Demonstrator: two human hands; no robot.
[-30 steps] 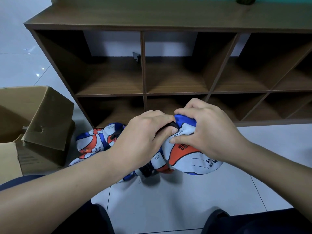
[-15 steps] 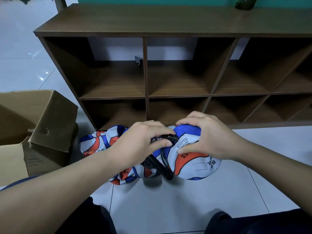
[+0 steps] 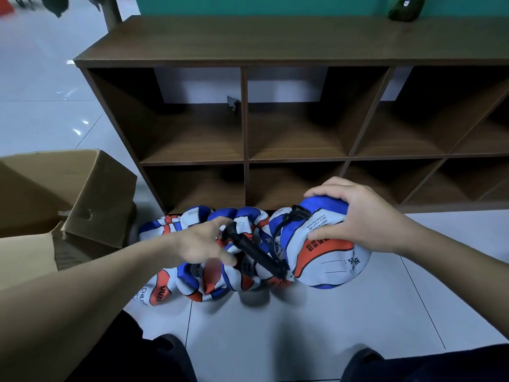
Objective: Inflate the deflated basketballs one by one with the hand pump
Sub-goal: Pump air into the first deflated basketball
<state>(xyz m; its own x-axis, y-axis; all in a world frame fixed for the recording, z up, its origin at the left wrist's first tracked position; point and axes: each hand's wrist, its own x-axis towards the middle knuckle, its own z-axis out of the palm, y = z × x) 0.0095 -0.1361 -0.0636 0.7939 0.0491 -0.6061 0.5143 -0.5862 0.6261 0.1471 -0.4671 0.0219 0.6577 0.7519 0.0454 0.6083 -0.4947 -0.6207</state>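
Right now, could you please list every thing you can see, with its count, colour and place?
held basketball: one, white, blue, orange; floor, right
deflated basketballs: several, same colours; heaped before shelf
hand pump: one, black; leaning on heap
pump hose: one, black; on held basketball
shelf unit: one, brown; behind
cardboard box: one, brown; left
bottle: one, green; shelf top
left hand: reaching at pump, blurred
right hand: grips held basketball

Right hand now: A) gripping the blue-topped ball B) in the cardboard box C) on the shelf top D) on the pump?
A: the right hand grips the ball from above, while the pump lies by the left hand.
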